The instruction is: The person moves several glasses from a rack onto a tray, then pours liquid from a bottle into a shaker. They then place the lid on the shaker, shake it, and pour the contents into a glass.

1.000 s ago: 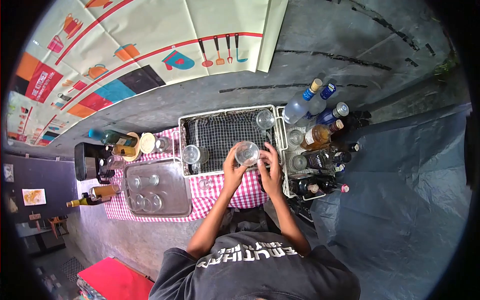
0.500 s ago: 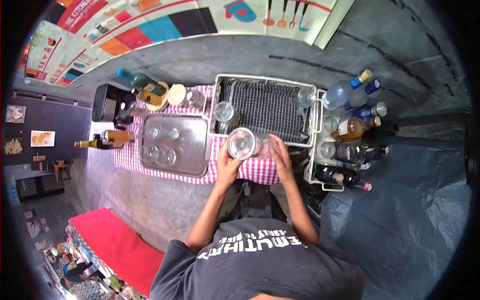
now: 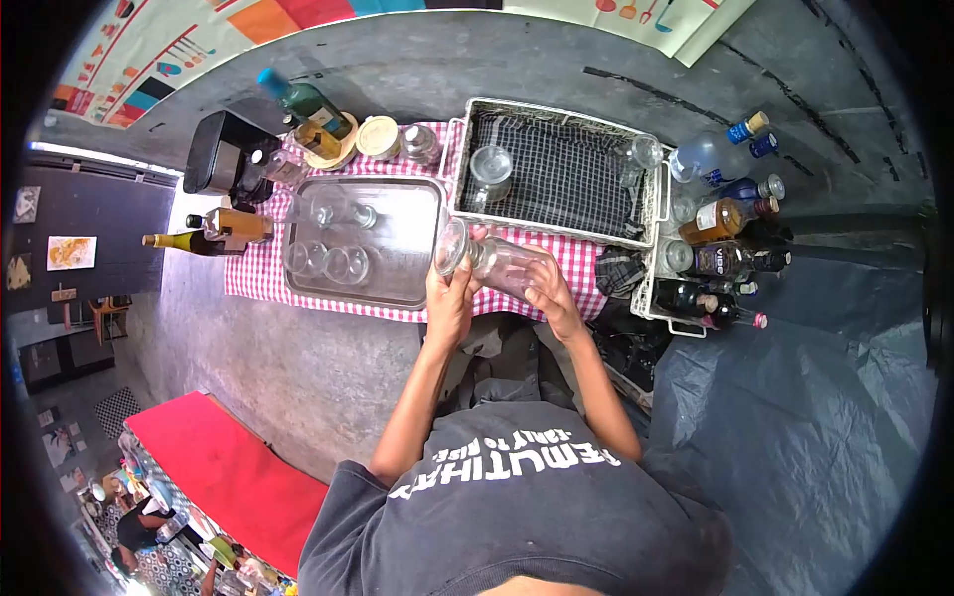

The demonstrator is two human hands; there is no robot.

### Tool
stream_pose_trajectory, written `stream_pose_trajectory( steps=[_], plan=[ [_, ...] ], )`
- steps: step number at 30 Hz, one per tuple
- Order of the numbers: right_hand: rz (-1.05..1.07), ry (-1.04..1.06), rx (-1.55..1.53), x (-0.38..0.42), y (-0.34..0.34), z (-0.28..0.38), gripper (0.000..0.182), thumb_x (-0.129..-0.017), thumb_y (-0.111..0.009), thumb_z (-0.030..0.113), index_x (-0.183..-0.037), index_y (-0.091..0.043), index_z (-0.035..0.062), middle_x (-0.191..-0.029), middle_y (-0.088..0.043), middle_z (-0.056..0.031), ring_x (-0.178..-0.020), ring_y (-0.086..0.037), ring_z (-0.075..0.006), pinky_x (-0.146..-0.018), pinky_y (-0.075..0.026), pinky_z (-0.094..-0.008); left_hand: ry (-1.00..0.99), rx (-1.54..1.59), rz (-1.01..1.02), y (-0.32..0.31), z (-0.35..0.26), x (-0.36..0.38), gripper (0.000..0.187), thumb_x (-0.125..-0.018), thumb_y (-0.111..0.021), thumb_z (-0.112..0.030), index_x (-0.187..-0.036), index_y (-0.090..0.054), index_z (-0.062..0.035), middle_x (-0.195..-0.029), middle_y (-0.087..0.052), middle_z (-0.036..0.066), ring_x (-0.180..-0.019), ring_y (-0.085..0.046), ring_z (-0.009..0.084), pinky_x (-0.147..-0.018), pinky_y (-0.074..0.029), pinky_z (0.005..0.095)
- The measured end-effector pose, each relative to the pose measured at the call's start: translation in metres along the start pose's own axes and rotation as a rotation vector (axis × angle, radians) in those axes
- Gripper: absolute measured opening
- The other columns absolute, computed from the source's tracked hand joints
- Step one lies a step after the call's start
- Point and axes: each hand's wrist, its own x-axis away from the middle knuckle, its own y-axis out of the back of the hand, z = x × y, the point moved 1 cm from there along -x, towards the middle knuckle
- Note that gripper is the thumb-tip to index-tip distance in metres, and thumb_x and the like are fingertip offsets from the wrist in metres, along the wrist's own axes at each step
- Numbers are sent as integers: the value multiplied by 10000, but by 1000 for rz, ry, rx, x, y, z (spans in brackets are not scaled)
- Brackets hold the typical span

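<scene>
The tall clear glass (image 3: 512, 268) has tipped from showing its round end upward to lying nearly sideways, that end now pointing left. The hands have also come nearer the tray (image 3: 435, 288), so the work still looks like handling the glass, not setting it down. The left hand (image 3: 452, 301) is curled around the narrow part by the round end; the right hand (image 3: 559, 304) is partly closed around the other end. The glass is above the counter's checked cloth (image 3: 581, 266), in front of the basket (image 3: 556, 230).

Some fingertips are lost behind the glass, and whether its round end is foot or mouth is unclear. Glare washes out the tray's glasses (image 3: 346, 265); the glass at the basket's right end (image 3: 646, 151) is faint.
</scene>
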Motion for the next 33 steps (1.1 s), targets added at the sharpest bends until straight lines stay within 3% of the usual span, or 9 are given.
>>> stream_pose_trajectory(
  steps=[2,4,8,13,20,22,24,29,33],
  plan=[
    [-6,0,-2,-2,-14,-9,786,-784,-697,298,-1398,-273,52,-1283,-463,-149,-1229,-441,-256,-1012,-370,-400,7,-16,-4,14,-11,4,420,-958,-548,-190,-1314,-410,-16,-1305,-524,135,-1121,-554,186,-898,-507,332],
    [-33,5,-13,-3,-34,-19,784,-777,-709,286,-1388,-278,54,-1298,-446,-147,-1233,-439,-253,-1009,-373,-399,39,-36,-5,31,-24,7,410,-963,-535,-240,-1269,-426,10,-1294,-503,188,-1104,-574,249,-910,-521,445],
    [-92,85,-57,-6,-85,-41,821,-729,-757,200,-1375,-270,62,-1284,-441,-137,-1214,-455,-250,-1016,-379,-389,152,56,-16,67,-50,13,406,-972,-523,-274,-1277,-430,-24,-1249,-541,123,-1071,-578,188,-840,-541,352],
    [-149,96,-40,-6,-136,-67,908,-669,-790,56,-1384,-230,83,-1295,-376,-123,-1227,-422,-241,-1002,-414,-376,225,-32,-39,106,-81,20,382,-966,-535,-277,-1222,-458,-4,-1127,-593,98,-981,-624,171,-801,-555,366],
    [-246,172,315,-1,-177,-81,958,-648,-834,104,-1388,-226,100,-1360,-327,-129,-1238,-425,-256,-995,-419,-371,411,40,114,158,-84,14,343,-950,-562,-294,-1168,-473,-45,-1078,-594,87,-980,-624,178,-790,-563,384],
    [-285,176,382,-2,-183,-80,952,-640,-847,135,-1379,-249,85,-1335,-378,-139,-1199,-470,-254,-972,-437,-370,421,31,103,164,-86,13,350,-943,-571,-316,-1140,-483,-40,-1081,-592,78,-982,-624,184,-802,-559,400],
    [-313,188,651,0,-187,-77,928,-632,-851,161,-1362,-286,67,-1281,-448,-152,-1168,-503,-252,-952,-447,-371,510,32,146,174,-83,8,361,-956,-546,-295,-1153,-504,5,-1149,-565,133,-1058,-594,253,-844,-552,456],
    [-340,323,1001,-5,-203,-69,890,-614,-856,240,-1330,-364,48,-1254,-483,-182,-1108,-536,-344,-921,-454,-407,548,-102,186,189,-77,-3,426,-964,-502,-396,-1116,-562,-2,-1010,-646,108,-903,-663,225,-810,-571,397],
    [-310,181,1010,-15,-210,-70,922,-586,-861,230,-1340,-364,44,-1300,-464,-169,-1154,-506,-333,-924,-451,-411,589,-156,186,200,-73,-11,596,-927,-501,-521,-1129,-566,37,-1039,-643,163,-840,-679,211,-739,-589,354]
  ],
)
